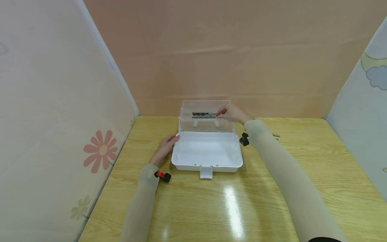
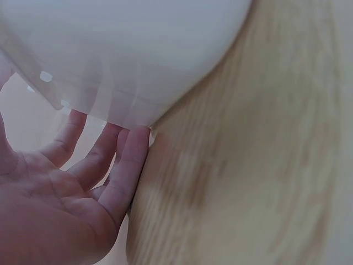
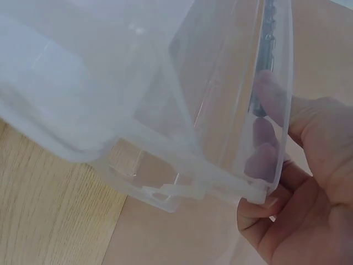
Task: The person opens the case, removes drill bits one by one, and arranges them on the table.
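A white plastic box (image 1: 181, 161) stands open on the wooden table, its clear lid tray (image 1: 205, 106) raised at the back. Two dark drill bits (image 1: 204, 115) lie in that tray. My right hand (image 1: 231, 112) reaches into the tray's right end. In the right wrist view its fingers (image 3: 265, 94) curl over the clear wall (image 3: 209, 110) and pinch the end of a drill bit (image 3: 267, 49). My left hand (image 1: 167, 144) rests with straight fingers against the box's left side. The left wrist view shows those fingertips (image 2: 132, 149) touching the white wall (image 2: 138, 49).
More thin metal bits (image 1: 276, 135) lie on the table (image 1: 272, 188) to the right of the box, behind my right forearm. The box's latch (image 1: 206, 172) hangs over its front edge. Panel walls close in the left, back and right sides.
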Available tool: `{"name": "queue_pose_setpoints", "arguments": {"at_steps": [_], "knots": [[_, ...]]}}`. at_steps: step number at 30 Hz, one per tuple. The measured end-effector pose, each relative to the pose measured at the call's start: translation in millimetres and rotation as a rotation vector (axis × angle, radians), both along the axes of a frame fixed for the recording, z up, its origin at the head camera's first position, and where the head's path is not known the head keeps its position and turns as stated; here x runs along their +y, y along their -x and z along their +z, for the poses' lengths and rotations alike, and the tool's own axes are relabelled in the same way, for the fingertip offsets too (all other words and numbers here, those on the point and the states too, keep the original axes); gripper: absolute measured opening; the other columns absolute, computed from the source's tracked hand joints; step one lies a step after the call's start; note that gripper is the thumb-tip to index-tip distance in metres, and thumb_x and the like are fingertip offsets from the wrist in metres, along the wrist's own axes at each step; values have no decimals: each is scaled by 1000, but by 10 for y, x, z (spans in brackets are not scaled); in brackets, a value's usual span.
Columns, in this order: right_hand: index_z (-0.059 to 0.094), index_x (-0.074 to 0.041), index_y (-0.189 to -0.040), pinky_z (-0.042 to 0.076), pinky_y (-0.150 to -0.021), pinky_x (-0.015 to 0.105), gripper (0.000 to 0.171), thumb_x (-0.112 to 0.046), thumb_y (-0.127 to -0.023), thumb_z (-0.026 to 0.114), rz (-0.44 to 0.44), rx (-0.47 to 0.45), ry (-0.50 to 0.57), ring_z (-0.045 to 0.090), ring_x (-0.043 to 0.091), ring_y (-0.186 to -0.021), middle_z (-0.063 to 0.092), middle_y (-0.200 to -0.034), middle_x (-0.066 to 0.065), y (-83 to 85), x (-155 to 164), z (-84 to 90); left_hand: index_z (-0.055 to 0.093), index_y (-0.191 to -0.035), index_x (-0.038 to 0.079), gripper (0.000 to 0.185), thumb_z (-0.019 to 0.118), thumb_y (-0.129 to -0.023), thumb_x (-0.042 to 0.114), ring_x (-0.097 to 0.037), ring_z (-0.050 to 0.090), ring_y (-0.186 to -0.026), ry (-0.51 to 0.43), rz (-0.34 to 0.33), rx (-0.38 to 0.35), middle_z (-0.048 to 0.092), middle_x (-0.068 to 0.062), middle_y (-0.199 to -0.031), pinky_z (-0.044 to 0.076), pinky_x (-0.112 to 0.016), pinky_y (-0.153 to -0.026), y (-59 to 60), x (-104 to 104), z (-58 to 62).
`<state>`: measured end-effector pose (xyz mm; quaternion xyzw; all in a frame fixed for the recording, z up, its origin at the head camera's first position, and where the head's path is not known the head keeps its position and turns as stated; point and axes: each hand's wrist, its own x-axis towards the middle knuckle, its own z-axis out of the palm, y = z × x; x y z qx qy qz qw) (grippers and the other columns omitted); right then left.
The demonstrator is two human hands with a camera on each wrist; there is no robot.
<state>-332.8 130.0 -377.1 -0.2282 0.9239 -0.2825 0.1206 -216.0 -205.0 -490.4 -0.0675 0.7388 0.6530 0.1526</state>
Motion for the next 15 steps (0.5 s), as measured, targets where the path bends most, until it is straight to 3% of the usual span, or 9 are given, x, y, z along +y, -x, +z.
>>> {"name": "queue_pose_setpoints", "arguments": {"at_steps": [8, 15], "knots": [[79, -1, -116, 56, -100, 54, 21, -16, -106, 68, 46, 35, 4, 70, 34, -111, 76, -122, 19, -23, 24, -10, 44, -161, 10, 75, 61, -105, 57, -30, 58, -135, 2, -6, 10, 55, -14, -156, 52, -41, -110, -10, -26, -26], [74, 1, -127, 53, -106, 57, 26, -15, -108, 65, 27, 4, 38, 67, 38, -121, 73, -129, 21, -37, 47, 7, 47, -159, 10, 70, 61, -106, 53, -27, 59, -131, -4, -5, 15, 57, -14, -153, 54, -35, -105, -5, -70, -31]]}}
